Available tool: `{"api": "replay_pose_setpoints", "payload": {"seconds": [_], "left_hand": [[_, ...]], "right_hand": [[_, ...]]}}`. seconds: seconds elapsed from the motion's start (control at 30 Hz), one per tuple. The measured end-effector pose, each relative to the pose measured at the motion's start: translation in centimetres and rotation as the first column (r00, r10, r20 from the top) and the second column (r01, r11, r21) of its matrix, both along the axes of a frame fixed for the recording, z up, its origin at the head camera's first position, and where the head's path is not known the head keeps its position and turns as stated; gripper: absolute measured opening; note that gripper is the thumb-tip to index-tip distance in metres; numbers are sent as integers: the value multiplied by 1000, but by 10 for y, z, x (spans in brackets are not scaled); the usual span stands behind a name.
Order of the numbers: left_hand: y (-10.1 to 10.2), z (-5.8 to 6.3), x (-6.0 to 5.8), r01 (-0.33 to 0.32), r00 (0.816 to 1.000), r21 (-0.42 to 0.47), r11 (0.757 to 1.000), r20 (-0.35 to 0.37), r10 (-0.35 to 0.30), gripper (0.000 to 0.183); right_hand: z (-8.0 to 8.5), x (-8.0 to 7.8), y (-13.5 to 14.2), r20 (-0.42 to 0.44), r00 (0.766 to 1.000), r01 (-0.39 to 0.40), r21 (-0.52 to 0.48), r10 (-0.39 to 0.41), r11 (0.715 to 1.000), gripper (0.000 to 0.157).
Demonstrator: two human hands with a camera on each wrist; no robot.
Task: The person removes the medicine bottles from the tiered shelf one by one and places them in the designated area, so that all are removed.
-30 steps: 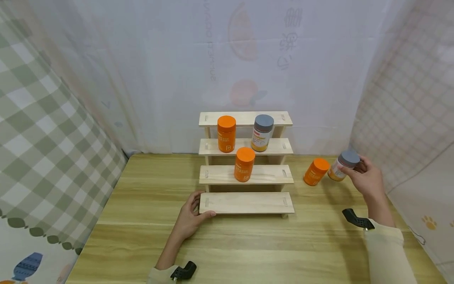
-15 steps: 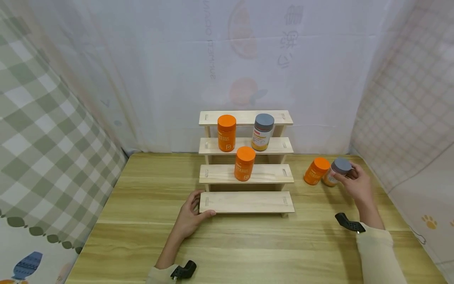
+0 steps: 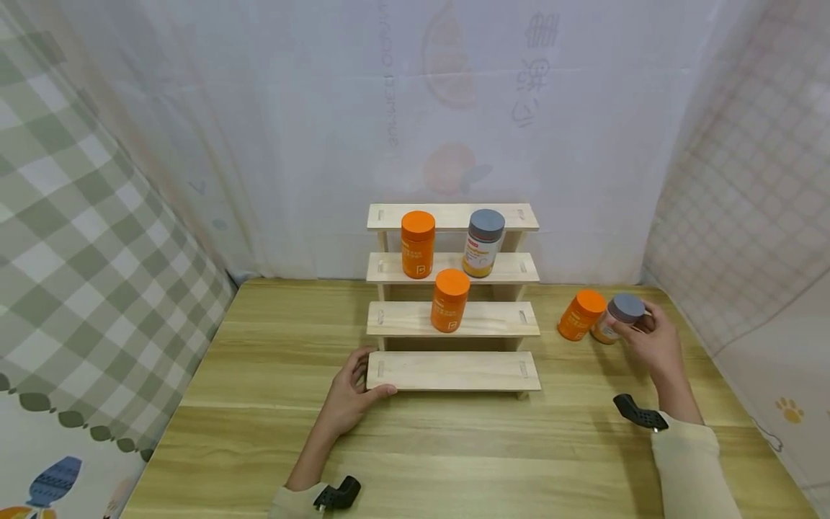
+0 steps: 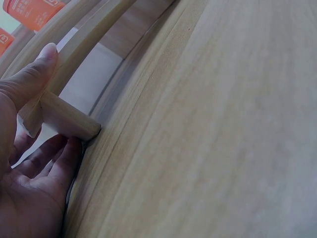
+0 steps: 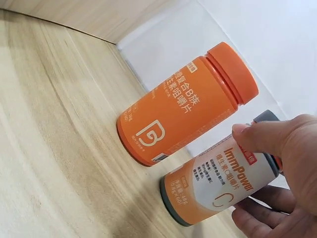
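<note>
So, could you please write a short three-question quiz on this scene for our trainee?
1. What colour is the lid of the bottle in the right hand? a) orange b) white c) grey
2. True or false: the left hand holds the left end of the bottom shelf.
3. How many things stand on the wooden rack?

Key: 1. c. 2. True. 3. Three: an orange bottle and a grey-lidded bottle on one shelf, a second orange bottle one shelf lower.
</note>
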State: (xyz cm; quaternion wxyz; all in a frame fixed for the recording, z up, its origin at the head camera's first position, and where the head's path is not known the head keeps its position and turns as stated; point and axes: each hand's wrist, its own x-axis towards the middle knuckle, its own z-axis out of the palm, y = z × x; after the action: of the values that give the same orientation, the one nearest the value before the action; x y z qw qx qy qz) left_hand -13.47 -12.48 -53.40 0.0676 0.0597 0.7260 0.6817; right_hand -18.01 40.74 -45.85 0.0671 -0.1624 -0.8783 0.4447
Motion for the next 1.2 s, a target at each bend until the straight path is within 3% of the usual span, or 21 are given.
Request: {"api": "replay_pose_setpoints", "payload": {"seconds": [0.6, 1.0, 1.2], "left_hand": [[0, 0, 1, -4, 1000, 0, 1000, -4, 4, 80], [0, -1, 0, -12, 1000, -16, 1000, 6, 12, 81], [0, -1, 1, -16, 1000, -19, 1000, 9, 16, 81]], "right_hand": [[43, 10, -11, -37, 996, -80, 63, 82, 995, 89], [69, 14, -46, -109, 980, -153, 127, 167, 980, 83], [75, 10, -63, -163, 963, -198, 104, 213, 975, 80]]}}
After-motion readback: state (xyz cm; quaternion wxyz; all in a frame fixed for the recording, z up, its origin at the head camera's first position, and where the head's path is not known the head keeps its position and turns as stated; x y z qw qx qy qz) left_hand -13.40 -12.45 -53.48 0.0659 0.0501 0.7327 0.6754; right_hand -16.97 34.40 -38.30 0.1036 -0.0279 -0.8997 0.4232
